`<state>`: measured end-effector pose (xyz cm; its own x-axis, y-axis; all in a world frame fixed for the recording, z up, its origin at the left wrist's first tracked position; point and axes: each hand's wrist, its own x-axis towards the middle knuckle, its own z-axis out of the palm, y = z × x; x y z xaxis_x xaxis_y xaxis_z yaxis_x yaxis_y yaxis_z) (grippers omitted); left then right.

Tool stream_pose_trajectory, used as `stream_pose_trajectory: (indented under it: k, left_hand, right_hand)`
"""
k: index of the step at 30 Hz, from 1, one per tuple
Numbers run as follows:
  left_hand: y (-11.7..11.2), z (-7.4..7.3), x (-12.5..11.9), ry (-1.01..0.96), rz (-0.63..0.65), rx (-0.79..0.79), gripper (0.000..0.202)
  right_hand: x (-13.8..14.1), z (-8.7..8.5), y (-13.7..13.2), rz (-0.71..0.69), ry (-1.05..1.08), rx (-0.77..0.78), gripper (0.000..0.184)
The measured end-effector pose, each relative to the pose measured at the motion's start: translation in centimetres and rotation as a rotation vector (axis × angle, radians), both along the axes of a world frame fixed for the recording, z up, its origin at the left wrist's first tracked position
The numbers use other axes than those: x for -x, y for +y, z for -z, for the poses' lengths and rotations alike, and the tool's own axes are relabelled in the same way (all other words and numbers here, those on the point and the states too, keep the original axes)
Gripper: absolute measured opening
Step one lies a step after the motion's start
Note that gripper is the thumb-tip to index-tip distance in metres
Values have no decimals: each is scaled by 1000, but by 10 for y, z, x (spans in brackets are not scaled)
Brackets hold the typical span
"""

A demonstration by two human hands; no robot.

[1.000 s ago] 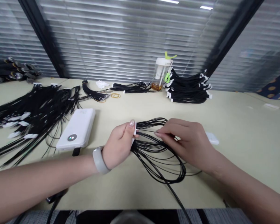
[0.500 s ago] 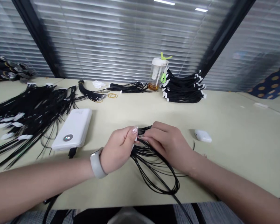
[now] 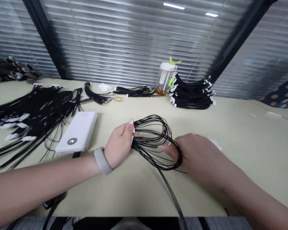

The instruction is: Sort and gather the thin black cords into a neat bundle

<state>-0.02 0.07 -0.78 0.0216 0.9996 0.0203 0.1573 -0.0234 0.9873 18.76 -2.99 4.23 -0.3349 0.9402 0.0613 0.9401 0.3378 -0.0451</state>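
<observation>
A looped bundle of thin black cables (image 3: 156, 140) is held above the table between my two hands. My left hand (image 3: 121, 143), with a grey band on its wrist, pinches the bundle's left end, where white tabs show by the thumb. My right hand (image 3: 194, 153) is at the bundle's right end, its thumb inside the loops and the fingers curled behind them, mostly out of sight. Several loose cable ends hang from the bundle toward the table's front edge.
To the left lie a white power bank (image 3: 79, 132) and a heap of black cables (image 3: 43, 108). Along the back are rubber bands (image 3: 118, 99), a lidded bottle (image 3: 163, 78) and stacked cable bundles (image 3: 193, 94). A white earbud case (image 3: 215, 143) is partly hidden behind my right hand.
My right hand has moved right and away from my left, from beside the white tabs to the loops' far end. The loops have swung up and spread out between the hands.
</observation>
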Motion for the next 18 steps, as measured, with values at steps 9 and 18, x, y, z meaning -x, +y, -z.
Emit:
stream_pose_trajectory:
  k: [9, 18]
  left_hand:
    - [-5, -2, 0, 110, 11, -68, 43]
    - [-7, -2, -1, 192, 82, -217, 37]
  right_hand:
    - [18, 23, 3, -351, 500, 191, 24]
    - [29, 35, 5, -390, 431, 23, 17]
